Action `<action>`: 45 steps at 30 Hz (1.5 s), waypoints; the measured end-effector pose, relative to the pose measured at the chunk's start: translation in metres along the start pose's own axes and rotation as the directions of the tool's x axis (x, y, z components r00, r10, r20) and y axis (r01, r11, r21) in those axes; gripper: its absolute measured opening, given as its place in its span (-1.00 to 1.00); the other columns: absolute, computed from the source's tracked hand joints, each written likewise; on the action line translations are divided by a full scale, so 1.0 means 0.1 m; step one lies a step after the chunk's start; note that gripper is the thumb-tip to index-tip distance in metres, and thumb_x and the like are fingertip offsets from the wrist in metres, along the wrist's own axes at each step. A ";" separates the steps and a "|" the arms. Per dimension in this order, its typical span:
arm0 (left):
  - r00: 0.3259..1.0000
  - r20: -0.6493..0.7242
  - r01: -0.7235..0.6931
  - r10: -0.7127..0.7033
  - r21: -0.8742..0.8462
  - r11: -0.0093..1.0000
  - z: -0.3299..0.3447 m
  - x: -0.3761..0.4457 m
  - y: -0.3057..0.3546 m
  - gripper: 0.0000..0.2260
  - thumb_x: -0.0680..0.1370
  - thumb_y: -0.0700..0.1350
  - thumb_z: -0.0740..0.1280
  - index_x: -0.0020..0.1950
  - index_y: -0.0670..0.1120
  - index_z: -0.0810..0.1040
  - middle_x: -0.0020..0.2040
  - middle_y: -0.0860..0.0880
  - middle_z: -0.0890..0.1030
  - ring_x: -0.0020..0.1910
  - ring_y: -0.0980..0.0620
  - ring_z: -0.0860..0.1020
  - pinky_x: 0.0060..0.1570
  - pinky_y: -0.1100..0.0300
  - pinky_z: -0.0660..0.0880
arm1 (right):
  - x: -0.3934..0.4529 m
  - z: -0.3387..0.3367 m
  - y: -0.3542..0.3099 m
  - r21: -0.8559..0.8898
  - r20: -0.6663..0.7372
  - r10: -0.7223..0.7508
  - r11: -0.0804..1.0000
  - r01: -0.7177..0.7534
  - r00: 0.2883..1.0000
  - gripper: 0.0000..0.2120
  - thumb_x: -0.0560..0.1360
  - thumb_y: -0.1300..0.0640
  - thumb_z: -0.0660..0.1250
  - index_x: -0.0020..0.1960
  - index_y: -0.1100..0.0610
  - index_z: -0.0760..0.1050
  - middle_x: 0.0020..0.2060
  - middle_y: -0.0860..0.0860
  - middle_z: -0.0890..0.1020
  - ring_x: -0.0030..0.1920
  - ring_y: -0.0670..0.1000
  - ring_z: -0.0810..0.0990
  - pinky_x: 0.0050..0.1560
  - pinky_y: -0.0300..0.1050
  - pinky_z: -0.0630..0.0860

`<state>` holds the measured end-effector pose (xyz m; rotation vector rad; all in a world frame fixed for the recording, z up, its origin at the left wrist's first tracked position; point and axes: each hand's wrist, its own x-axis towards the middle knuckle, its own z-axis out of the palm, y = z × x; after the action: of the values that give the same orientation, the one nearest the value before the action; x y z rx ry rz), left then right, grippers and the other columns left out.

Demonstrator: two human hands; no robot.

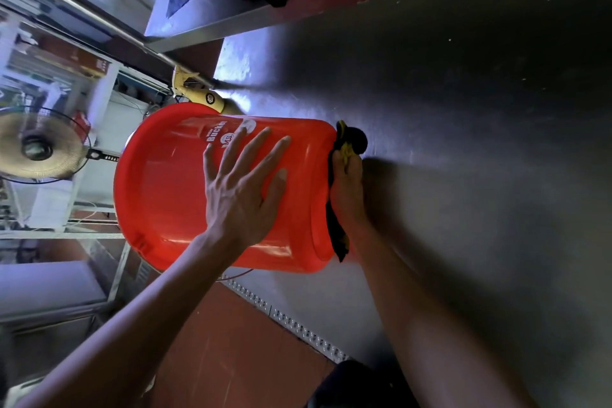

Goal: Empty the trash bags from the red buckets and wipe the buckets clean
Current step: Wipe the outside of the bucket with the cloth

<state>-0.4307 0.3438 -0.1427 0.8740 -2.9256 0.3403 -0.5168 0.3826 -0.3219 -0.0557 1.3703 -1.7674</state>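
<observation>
A red bucket (pixel 172 189) lies on its side on a steel table (pixel 463 109), its open mouth facing left and its base to the right. My left hand (pixel 245 182) rests flat on the bucket's side, fingers spread, holding nothing. At the bucket's base my right hand (pixel 347 189) is closed around a black and yellow cloth (pixel 336 232) pressed against the bottom. White lettering reading "Bucket" shows on the wall near my left fingertips. No trash bag is in view.
A yellow-handled tool (pixel 198 89) lies on the table just beyond the bucket. A raised steel shelf (pixel 298 0) runs along the far side. A standing fan (pixel 39 146) and metal racks are at the left, beyond the table's edge (pixel 298 325), over a red tiled floor (pixel 231 358).
</observation>
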 end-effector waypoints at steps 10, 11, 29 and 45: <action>1.000 0.006 0.011 -0.011 0.001 1.000 0.00 0.02 0.00 -0.55 0.70 0.17 0.05 0.52 0.14 0.48 0.53 0.00 0.46 0.60 -0.10 0.28 0.51 -0.35 0.09 | -0.46 -0.11 -0.01 0.056 0.051 0.004 0.998 -0.006 0.999 -0.65 0.61 -0.08 0.18 0.38 -0.12 0.39 0.21 0.01 0.56 0.23 0.06 0.57 0.32 0.25 0.47; 1.000 0.010 0.011 -0.011 0.002 1.000 0.01 0.03 0.00 -0.55 0.70 0.18 0.04 0.52 0.15 0.47 0.53 0.00 0.46 0.60 -0.10 0.28 0.51 -0.35 0.08 | -0.50 -0.12 -0.02 0.057 0.040 -0.006 0.998 0.004 0.999 -0.66 0.61 -0.06 0.18 0.38 -0.19 0.39 0.21 0.01 0.57 0.22 0.04 0.58 0.31 0.23 0.48; 1.000 -0.022 0.007 -0.007 0.008 1.000 0.03 -0.04 -0.01 -0.55 0.70 0.20 0.03 0.53 0.18 0.45 0.53 0.00 0.46 0.59 -0.11 0.29 0.50 -0.35 0.10 | -0.62 0.01 -0.27 0.115 -0.067 -0.171 0.977 0.178 0.983 -0.61 0.64 -0.11 0.22 0.45 -0.11 0.44 0.37 -0.15 0.53 0.41 -0.09 0.47 0.45 0.15 0.37; 0.998 -0.055 0.008 -0.009 -0.013 1.000 0.05 -0.17 -0.09 -0.54 0.70 0.21 0.02 0.52 0.16 0.47 0.54 0.01 0.45 0.61 -0.10 0.26 0.47 -0.38 0.13 | -0.73 0.07 -0.49 0.140 0.059 -0.568 0.819 0.556 0.821 -0.66 0.68 0.27 0.13 0.43 0.15 0.43 0.44 0.04 0.43 0.51 0.16 0.30 0.51 0.23 0.23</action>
<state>-0.4118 0.3447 -0.1486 0.8608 -2.8696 0.3398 -0.4977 0.4249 -0.2475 -0.5303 1.2497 -2.2964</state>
